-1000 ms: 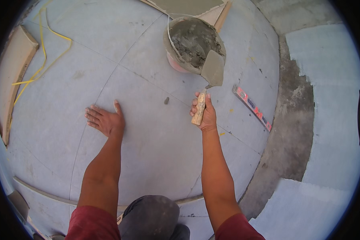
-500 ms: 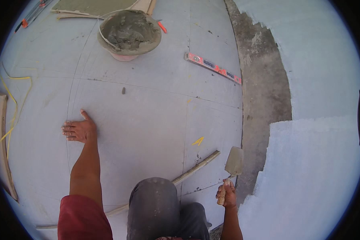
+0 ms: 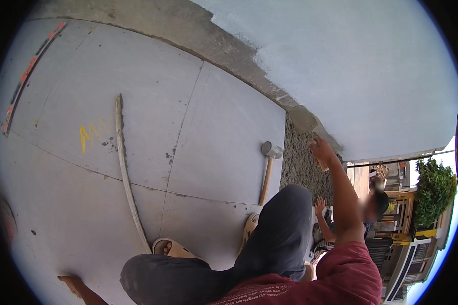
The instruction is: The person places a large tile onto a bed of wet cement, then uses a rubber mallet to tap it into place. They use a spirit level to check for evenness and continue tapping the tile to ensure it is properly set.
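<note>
Grey-tiled floor, flanked by a pale-painted wall. Rough mortar-like bed, beside the floor. Mallet, near the worker's knee; a shift there could knock it. Left hand, seemingly flat on the floor, empty. Right hand, clamped round the handle of a trowel, blade at the wall's foot; a wrist twist could scar the paint.

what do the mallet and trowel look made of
Mallet: tan handle, probably smooth wood; dull grey cylindrical head, perhaps rubber, material unclear. Trowel: flat grey blade, probably metal with a matte, cement-like coating; pale handle, perhaps wood, partly hidden by the right hand.
</note>
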### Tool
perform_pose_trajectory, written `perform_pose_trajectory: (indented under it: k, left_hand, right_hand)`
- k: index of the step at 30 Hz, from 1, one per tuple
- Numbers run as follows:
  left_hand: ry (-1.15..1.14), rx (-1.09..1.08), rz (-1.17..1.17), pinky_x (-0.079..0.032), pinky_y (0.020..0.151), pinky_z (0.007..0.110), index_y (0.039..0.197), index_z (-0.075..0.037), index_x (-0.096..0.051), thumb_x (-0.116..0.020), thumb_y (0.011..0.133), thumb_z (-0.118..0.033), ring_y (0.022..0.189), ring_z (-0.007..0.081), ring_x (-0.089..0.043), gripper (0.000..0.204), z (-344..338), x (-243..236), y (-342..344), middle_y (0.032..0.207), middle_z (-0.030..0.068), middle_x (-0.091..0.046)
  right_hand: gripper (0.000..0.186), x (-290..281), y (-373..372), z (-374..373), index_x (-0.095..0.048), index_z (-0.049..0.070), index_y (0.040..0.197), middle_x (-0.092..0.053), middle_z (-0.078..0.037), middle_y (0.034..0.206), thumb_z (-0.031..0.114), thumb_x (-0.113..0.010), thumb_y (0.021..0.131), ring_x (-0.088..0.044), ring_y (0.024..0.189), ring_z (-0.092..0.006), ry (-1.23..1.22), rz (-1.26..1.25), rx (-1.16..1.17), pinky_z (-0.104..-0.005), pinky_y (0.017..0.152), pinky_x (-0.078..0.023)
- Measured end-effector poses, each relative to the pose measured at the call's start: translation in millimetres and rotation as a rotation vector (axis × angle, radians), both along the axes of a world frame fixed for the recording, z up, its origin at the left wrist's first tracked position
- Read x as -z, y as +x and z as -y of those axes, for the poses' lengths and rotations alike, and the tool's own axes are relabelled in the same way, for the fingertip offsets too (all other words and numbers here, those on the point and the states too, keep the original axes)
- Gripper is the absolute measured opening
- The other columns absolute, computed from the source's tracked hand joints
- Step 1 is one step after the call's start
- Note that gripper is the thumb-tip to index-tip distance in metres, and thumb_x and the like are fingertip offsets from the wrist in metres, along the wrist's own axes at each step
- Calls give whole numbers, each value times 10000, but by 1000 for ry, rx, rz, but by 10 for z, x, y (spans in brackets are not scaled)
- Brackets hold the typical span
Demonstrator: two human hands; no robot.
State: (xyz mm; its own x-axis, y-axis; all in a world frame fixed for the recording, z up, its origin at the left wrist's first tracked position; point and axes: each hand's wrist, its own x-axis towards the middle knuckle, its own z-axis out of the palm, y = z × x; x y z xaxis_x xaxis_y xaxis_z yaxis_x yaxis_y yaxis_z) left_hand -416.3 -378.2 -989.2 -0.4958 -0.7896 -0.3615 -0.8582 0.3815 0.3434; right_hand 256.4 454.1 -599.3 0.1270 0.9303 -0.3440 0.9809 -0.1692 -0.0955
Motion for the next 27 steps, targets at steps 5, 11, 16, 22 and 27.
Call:
perform_pose_trajectory:
  k: [5, 11, 16, 22, 27]
  left_hand:
    - [322, 444, -77, -294, 1166, 481, 1456, 97, -406, -487, 866, -753, 1439, 390, -343, 1038, -41, -359, -210, 1517, 262, -418]
    - [-321, 1579, -206, -255, 1202, 466, 1473, 133, -326, -691, 911, -428, 1456, 427, -289, 875, -3503, -1679, 661, 1563, 336, -256]
    - [-293, 2552, -73, -278, 1182, 515, 1520, 23, -295, -880, 709, -288, 1470, 454, -239, 1047, -6223, -2320, 2516, 1617, 263, -180]
    - [-610, 2752, 388, -308, 1113, 672, 1616, -229, -77, -867, 686, -525, 1503, 483, -83, 1255, -7726, -1946, 4421, 1663, 187, 96]
    - [-462, 2635, 521, -247, 1063, 771, 1616, -252, 8, -884, 623, -577, 1472, 559, 84, 1374, -7783, -1319, 5546, 1655, 193, 150]
  right_hand:
    - [627, 753, 1439, -389, -386, -9, 1483, -632, -159, 654, 287, -600, 974, -587, 453, -248, 7, 54, 69, -413, 473, -488]
    - [578, 1189, 1962, -1090, -410, 32, 1490, -721, -239, 987, 297, -525, 989, -718, 746, -324, -10, 172, 78, -470, 736, -565]
    - [470, 1879, 2750, -1697, -515, 39, 1396, -717, -202, 1084, 254, -507, 978, -726, 799, -329, 29, 201, -85, -471, 795, -565]
    - [404, 1695, 2398, -1737, -580, 8, 1307, -701, -175, 1162, 187, -516, 951, -729, 859, -344, -54, 22, 63, -480, 790, -564]
    - [311, 2542, 3445, -2481, -659, -40, 1161, -701, -197, 1147, 135, -528, 940, -732, 851, -347, -165, 230, -187, -473, 756, -576]
